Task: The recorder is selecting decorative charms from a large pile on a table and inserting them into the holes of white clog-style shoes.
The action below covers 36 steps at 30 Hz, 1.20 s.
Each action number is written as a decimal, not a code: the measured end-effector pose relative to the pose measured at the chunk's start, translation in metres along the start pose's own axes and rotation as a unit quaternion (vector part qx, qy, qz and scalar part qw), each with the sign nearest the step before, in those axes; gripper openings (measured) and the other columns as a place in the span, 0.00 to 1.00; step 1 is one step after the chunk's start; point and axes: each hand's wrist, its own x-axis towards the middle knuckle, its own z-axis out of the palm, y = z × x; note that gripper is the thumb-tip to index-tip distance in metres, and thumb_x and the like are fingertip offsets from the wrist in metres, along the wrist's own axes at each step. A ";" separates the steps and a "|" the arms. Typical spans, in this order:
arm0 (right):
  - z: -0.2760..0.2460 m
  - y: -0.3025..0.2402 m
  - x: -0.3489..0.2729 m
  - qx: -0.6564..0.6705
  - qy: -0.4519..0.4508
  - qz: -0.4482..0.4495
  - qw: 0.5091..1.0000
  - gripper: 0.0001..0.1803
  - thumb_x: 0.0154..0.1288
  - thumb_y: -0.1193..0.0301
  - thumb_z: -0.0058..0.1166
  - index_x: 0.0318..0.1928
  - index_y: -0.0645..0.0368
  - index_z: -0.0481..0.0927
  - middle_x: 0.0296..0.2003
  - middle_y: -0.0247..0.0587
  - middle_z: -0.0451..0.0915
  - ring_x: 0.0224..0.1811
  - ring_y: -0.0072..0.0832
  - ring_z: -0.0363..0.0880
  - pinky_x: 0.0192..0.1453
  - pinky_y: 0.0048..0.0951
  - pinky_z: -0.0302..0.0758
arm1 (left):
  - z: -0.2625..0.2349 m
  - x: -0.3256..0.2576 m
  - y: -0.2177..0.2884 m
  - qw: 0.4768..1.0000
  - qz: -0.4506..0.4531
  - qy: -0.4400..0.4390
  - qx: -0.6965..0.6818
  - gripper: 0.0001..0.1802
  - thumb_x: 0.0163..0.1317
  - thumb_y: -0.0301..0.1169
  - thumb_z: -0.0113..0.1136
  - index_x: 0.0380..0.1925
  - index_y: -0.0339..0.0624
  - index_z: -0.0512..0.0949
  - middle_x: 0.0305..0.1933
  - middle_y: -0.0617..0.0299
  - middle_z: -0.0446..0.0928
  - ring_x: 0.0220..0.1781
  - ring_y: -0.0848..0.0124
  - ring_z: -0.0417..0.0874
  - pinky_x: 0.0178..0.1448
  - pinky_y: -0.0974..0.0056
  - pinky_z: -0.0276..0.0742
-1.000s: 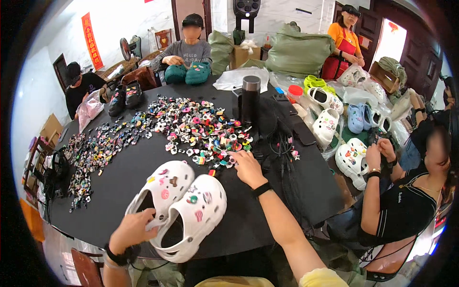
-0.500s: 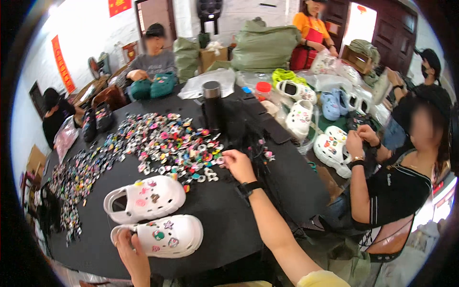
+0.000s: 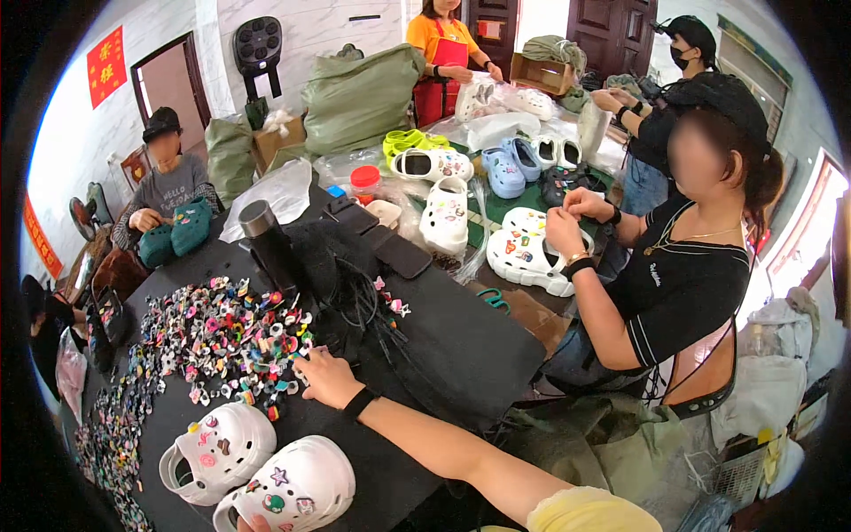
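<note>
Two white clogs stand on the black table at the near left. The farther white clog (image 3: pixel 229 448) carries several small charms. The nearer white clog (image 3: pixel 306 479) has a star, a green round charm and others on its top. My left hand (image 3: pixel 254 524) is at the lower edge with only fingertips in view, gripping the nearer clog by its heel opening. My right hand (image 3: pixel 326 377) reaches to the near right edge of the pile of colourful shoe charms (image 3: pixel 226 328). Its fingers are slightly apart and touch the charms.
A black tumbler (image 3: pixel 266 244) stands behind the charms, beside a heap of black cords (image 3: pixel 359 301). Beyond are a red-lidded jar (image 3: pixel 364 180) and more clogs (image 3: pixel 446 215). At the right a co-worker (image 3: pixel 683 257) handles a white clog (image 3: pixel 523 251); others work farther back.
My view has swung to the right, so the table things sit farther left. My right hand stays at the pile's edge. The left hand has mostly dropped out of view at the clog.
</note>
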 end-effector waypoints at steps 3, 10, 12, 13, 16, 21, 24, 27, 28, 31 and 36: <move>0.005 0.008 0.003 -0.009 0.011 0.030 0.999 0.26 0.42 0.66 0.67 0.43 0.59 0.71 0.40 0.51 0.73 0.46 0.42 0.75 0.41 0.39 0.77 | 0.022 -0.003 0.009 0.999 0.012 -0.031 0.024 0.16 0.67 0.35 0.51 0.31 0.29 0.74 0.21 0.56 0.70 0.24 0.72 0.68 0.28 0.66 0.66; 0.008 0.012 0.007 -0.013 0.071 0.021 0.997 0.07 0.53 0.75 0.47 0.32 0.65 0.75 0.28 0.52 0.77 0.30 0.41 0.80 0.31 0.37 0.79 | 0.031 0.007 -0.010 0.980 0.125 0.047 0.146 0.17 0.66 0.37 0.52 0.30 0.29 0.74 0.17 0.54 0.74 0.16 0.67 0.76 0.21 0.66 0.69; 0.005 0.008 0.007 -0.010 0.072 0.034 0.997 0.07 0.54 0.75 0.46 0.33 0.66 0.74 0.29 0.52 0.77 0.29 0.41 0.80 0.30 0.37 0.79 | 0.037 0.007 -0.018 0.977 0.128 0.069 0.158 0.17 0.65 0.37 0.52 0.31 0.29 0.74 0.16 0.55 0.75 0.15 0.68 0.76 0.20 0.67 0.69; 0.004 0.006 0.008 -0.009 0.071 0.046 0.996 0.07 0.55 0.76 0.45 0.34 0.66 0.73 0.29 0.53 0.77 0.29 0.41 0.80 0.29 0.38 0.78 | 0.039 0.007 -0.021 0.973 0.130 0.091 0.169 0.17 0.65 0.37 0.53 0.31 0.29 0.74 0.14 0.55 0.75 0.14 0.68 0.77 0.19 0.67 0.70; -0.006 0.008 0.014 0.052 0.007 0.090 0.995 0.09 0.61 0.73 0.42 0.40 0.64 0.69 0.32 0.54 0.76 0.35 0.46 0.78 0.34 0.43 0.77 | 0.040 0.007 -0.026 0.969 0.134 0.094 0.185 0.17 0.65 0.36 0.53 0.31 0.28 0.73 0.13 0.55 0.74 0.14 0.69 0.77 0.17 0.68 0.70; -0.013 0.007 0.019 0.156 0.120 0.061 0.978 0.10 0.64 0.75 0.41 0.45 0.59 0.67 0.35 0.50 0.75 0.37 0.49 0.76 0.39 0.44 0.74 | 0.038 0.006 -0.021 0.967 0.150 0.098 0.182 0.16 0.65 0.35 0.53 0.29 0.28 0.72 0.14 0.54 0.75 0.14 0.68 0.77 0.17 0.68 0.69; -0.018 0.007 0.020 0.176 0.170 0.049 0.968 0.09 0.64 0.74 0.42 0.45 0.58 0.67 0.35 0.48 0.75 0.36 0.48 0.76 0.38 0.43 0.73 | 0.041 0.004 -0.027 0.962 0.170 0.112 0.181 0.16 0.65 0.34 0.53 0.27 0.29 0.72 0.14 0.54 0.75 0.13 0.68 0.77 0.16 0.68 0.68; -0.025 0.004 0.019 0.169 0.216 0.028 0.961 0.09 0.65 0.71 0.43 0.45 0.59 0.68 0.34 0.47 0.75 0.33 0.45 0.77 0.34 0.43 0.74 | 0.042 0.002 -0.021 0.959 0.186 0.118 0.181 0.16 0.65 0.34 0.53 0.26 0.29 0.71 0.12 0.55 0.74 0.13 0.68 0.76 0.16 0.68 0.67; -0.028 0.002 0.019 0.174 0.228 0.044 0.957 0.09 0.66 0.69 0.43 0.44 0.58 0.68 0.33 0.47 0.76 0.32 0.45 0.77 0.34 0.42 0.74 | 0.042 0.001 -0.019 0.959 0.185 0.114 0.183 0.16 0.65 0.33 0.53 0.25 0.29 0.71 0.12 0.55 0.74 0.13 0.69 0.76 0.16 0.69 0.67; -0.035 -0.004 0.022 0.188 0.249 0.068 0.948 0.11 0.67 0.65 0.43 0.44 0.57 0.69 0.31 0.47 0.78 0.30 0.44 0.78 0.33 0.41 0.75 | 0.041 0.003 -0.023 0.959 0.199 0.123 0.162 0.16 0.64 0.34 0.54 0.24 0.30 0.71 0.11 0.56 0.73 0.12 0.69 0.76 0.15 0.69 0.66; -0.036 -0.005 0.025 0.168 0.192 0.127 0.958 0.13 0.68 0.61 0.43 0.41 0.57 0.72 0.31 0.44 0.80 0.31 0.44 0.79 0.32 0.39 0.75 | 0.044 0.007 -0.024 0.962 0.186 0.133 0.147 0.17 0.64 0.35 0.55 0.24 0.30 0.71 0.11 0.57 0.73 0.11 0.70 0.75 0.14 0.69 0.66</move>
